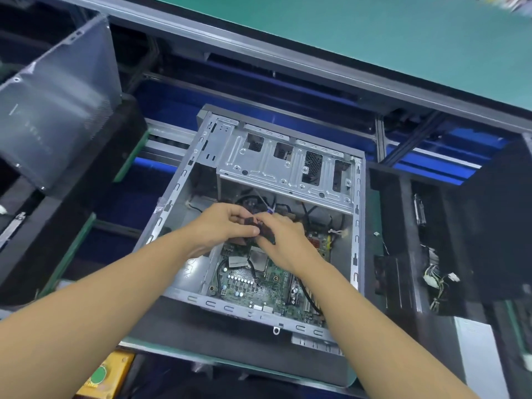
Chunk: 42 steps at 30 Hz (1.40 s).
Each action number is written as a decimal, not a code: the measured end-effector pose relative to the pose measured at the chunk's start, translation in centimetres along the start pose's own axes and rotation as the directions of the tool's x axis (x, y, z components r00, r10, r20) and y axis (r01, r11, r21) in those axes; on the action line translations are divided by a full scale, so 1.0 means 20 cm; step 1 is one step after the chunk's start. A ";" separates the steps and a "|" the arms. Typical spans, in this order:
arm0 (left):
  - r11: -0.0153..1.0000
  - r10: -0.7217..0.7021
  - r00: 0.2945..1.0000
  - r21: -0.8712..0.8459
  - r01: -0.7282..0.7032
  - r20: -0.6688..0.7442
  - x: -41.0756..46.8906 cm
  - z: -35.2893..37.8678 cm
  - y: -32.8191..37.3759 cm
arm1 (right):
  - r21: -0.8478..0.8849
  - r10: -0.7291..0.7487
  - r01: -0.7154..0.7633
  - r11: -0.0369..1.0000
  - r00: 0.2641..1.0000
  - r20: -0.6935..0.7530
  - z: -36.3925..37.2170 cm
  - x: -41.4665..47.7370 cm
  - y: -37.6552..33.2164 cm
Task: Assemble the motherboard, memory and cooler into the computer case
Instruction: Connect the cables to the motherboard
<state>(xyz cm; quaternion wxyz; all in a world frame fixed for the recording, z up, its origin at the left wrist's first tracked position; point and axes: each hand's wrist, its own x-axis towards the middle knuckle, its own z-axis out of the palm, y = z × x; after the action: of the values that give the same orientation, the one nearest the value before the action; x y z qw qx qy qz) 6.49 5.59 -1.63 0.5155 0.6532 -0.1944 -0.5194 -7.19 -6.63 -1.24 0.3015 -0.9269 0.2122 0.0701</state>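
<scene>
An open grey computer case (178,180) lies on its side in the middle of the view. The green motherboard (259,286) lies flat inside it, its bare processor (258,259) showing beside a small silver label. Above the board, my left hand (221,226) and my right hand (283,240) meet and both pinch a small dark part (263,230) with black wires trailing from it. What the part is I cannot tell. Loose black cables (309,211) lie along the far end of the board under the silver drive cage (273,162).
Another dark case (475,240) with a white wire bundle (437,280) stands close on the right. A black case with a grey side panel (57,110) stands on the left. A green bench top (374,33) runs behind. A yellow box with a green button (100,375) sits at the near edge.
</scene>
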 end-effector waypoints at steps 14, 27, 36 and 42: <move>0.929 0.006 0.962 0.357 0.095 -0.273 0.03 -0.09 -0.07 | 0.147 0.080 -0.060 0.987 0.987 -0.140 0.04 0.02 0.06; 0.655 -0.145 0.953 0.695 0.295 -0.267 0.10 -0.09 -0.07 | -0.320 0.433 -0.378 0.869 0.893 0.121 -0.03 0.35 0.02; 0.292 -0.266 0.959 0.940 0.178 -0.099 0.05 -0.12 -0.05 | -0.353 0.343 -0.264 0.898 0.922 0.183 -0.07 0.33 0.08; 0.043 -0.305 0.950 0.996 0.084 -0.067 0.02 -0.12 -0.07 | -0.350 0.095 -0.025 0.936 0.978 0.184 -0.06 0.18 0.02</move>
<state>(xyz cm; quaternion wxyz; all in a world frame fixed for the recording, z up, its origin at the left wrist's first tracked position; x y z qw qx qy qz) 8.43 6.98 -3.16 -0.1595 0.8026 -0.4452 -0.3636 -4.10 -8.89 -1.39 0.1514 -0.9469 0.1936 0.2073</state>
